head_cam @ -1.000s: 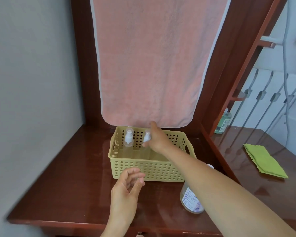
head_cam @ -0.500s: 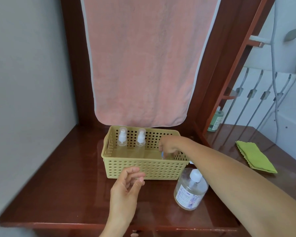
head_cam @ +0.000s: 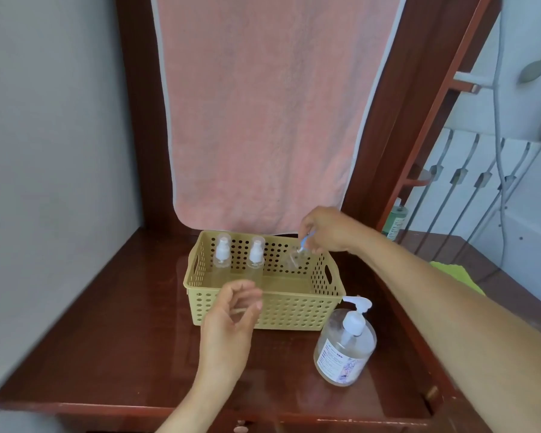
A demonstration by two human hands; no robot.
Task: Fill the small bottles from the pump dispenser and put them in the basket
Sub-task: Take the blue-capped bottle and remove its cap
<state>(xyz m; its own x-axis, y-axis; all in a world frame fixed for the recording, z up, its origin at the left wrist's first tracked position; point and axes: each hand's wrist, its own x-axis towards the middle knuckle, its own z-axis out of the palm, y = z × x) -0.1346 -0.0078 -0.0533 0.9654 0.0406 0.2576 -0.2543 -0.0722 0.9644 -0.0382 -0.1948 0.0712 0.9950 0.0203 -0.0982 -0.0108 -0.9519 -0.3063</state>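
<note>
Right fingers [head_cam: 309,228] pinching the blue top of a small clear bottle [head_cam: 294,260], above the right part of the basket [head_cam: 294,310].

Bottle body blurred, hanging below the right hand [head_cam: 328,231] at centre right of the frame, near the basket's far right corner; not possible to tell whether touching the wall. Left fingers [head_cam: 247,296] loosely curled and grasping nothing, left hand [head_cam: 230,320] held before the basket's front wall, lower centre. Inside the basket, at its back left, one capped bottle [head_cam: 222,254] upright and a second capped bottle [head_cam: 256,256] upright just beside it. Pump dispenser [head_cam: 345,342] standing on the wooden table [head_cam: 107,339] just beside the basket's front right corner, nozzle turned to the left. Pink towel [head_cam: 263,104] hanging behind, filling the upper centre; green cloth [head_cam: 444,270] partly hidden behind the right forearm.
</note>
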